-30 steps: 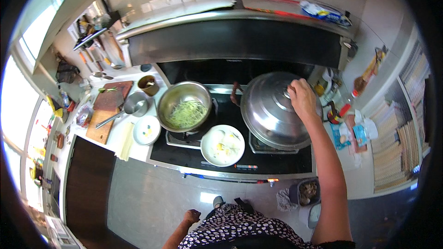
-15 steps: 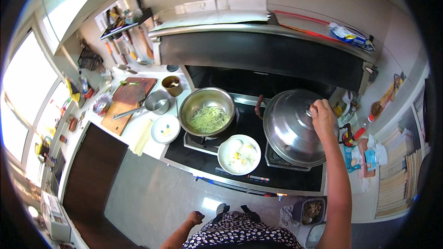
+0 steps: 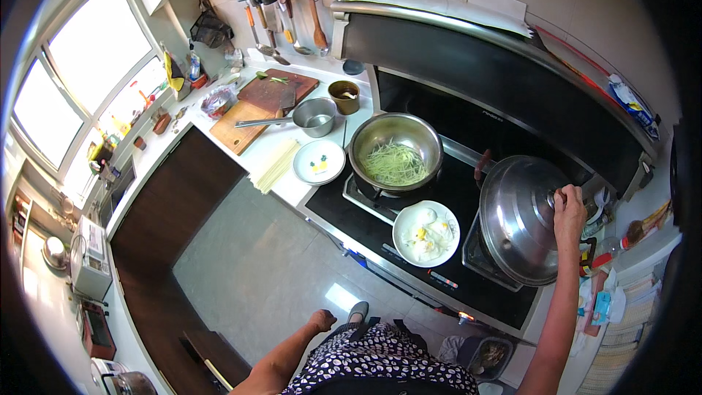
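Note:
My right hand [image 3: 569,212] is closed round the knob of a large silver domed lid [image 3: 512,223], which covers the vessel on the right burner. What lies under the lid is hidden. My left hand [image 3: 322,320] hangs over the floor in front of me with its fingers curled in, and nothing shows in it. Left of the lid, a steel pot [image 3: 358,143] on the other burner holds pale green shreds [image 3: 395,163]. Between the two, near the stove's front edge, sits a white dish [image 3: 398,240] of poached eggs [image 3: 426,232].
On the counter left of the stove are a white plate [image 3: 300,172], dry noodles [image 3: 274,166], a steel saucepan [image 3: 316,118], a brown pot [image 3: 344,107] and a cutting board [image 3: 235,135]. The range hood [image 3: 468,66] juts out behind the burners. A bin [image 3: 488,355] stands by my feet.
The view has swung left, so the stove and pots appear farther right. My right hand still grips the lid's knob. My left hand remains low and curled, slightly higher in the picture.

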The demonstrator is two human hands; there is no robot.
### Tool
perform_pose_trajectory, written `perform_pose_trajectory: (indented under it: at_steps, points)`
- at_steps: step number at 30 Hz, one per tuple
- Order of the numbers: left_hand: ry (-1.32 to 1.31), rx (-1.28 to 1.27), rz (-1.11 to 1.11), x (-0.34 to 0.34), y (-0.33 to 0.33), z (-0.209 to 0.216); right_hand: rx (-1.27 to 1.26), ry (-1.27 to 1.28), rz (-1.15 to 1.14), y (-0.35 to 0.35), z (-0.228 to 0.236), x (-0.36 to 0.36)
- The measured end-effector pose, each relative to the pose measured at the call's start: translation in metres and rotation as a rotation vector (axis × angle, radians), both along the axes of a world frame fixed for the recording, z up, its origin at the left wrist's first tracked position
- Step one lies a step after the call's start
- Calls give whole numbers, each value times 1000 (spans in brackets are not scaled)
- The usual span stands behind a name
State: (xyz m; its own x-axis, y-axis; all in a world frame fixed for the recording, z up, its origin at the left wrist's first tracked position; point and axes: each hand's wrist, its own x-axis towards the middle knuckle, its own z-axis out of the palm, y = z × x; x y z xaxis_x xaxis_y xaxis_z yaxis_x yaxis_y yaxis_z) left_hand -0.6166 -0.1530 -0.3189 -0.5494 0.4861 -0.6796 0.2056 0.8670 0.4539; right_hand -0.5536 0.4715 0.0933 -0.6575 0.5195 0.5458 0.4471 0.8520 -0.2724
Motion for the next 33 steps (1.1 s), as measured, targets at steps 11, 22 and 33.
perform_pose_trajectory:
  at_steps: [11, 22, 33]
  points:
    - [235, -54, -293, 17, -29, -17, 62, 20, 59, 9, -9, -1]
    - [-39, -70, 217, 26, -24, -24, 70, 16, 60, 15, -15, 1]
    - [-279, -151, 522, -8, -34, -17, 83, 16, 5, 7, -12, -6]
